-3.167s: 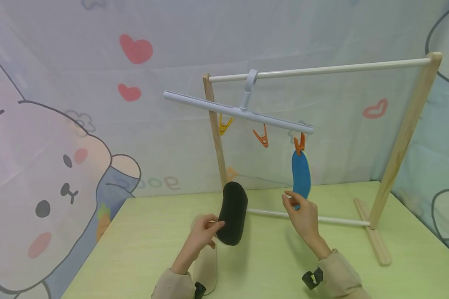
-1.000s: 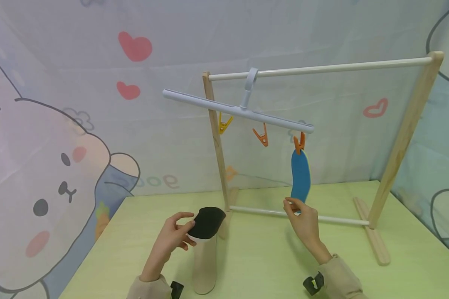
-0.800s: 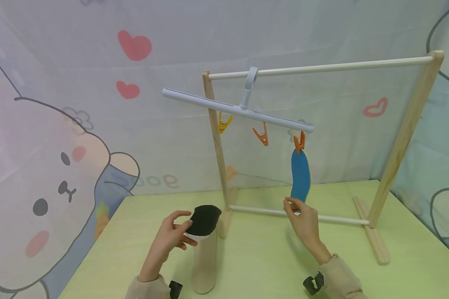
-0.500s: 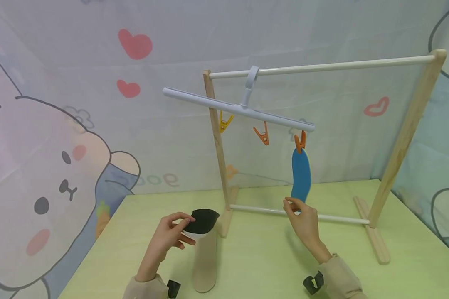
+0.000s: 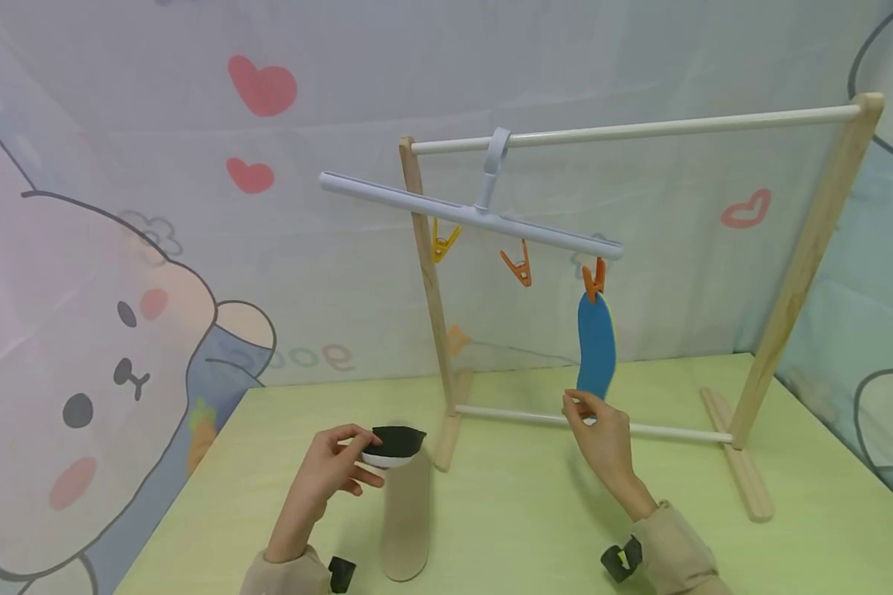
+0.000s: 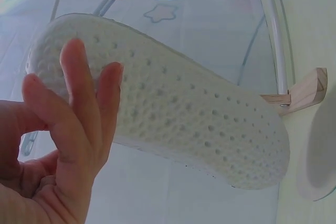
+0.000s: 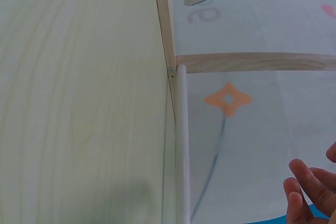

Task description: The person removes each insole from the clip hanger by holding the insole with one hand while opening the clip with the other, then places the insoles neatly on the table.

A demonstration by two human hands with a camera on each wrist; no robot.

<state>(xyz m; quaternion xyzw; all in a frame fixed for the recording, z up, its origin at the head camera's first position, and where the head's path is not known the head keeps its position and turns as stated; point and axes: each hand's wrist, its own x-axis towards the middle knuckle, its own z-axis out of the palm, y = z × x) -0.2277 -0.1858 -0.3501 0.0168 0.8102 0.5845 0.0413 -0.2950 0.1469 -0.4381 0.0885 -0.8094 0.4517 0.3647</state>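
My left hand [image 5: 327, 467] pinches one end of a black insole [image 5: 398, 440] between thumb and fingers, holding it above the table and tilted nearly edge-on. Its pale, dimpled underside [image 6: 178, 103] fills much of the left wrist view. Below it a beige insole [image 5: 406, 529] lies flat on the table. A blue insole [image 5: 597, 343] hangs from an orange clip [image 5: 594, 279] on the hanger. My right hand [image 5: 603, 434], its fingers loosely curled, is beside the blue insole's lower end, with a gap between thumb and fingers in the right wrist view.
A grey hanger [image 5: 469, 213] hooks over the white top rail [image 5: 670, 126] of a wooden rack. A yellow clip [image 5: 444, 242] and another orange clip [image 5: 519, 266] hang from it. The rack's right foot [image 5: 744, 475] stands on the table; a printed cloth covers the back.
The black insole has gone from upright in front of the rack to tilted nearly edge-on, as my left hand moved left and turned. My right hand has stayed almost in place.
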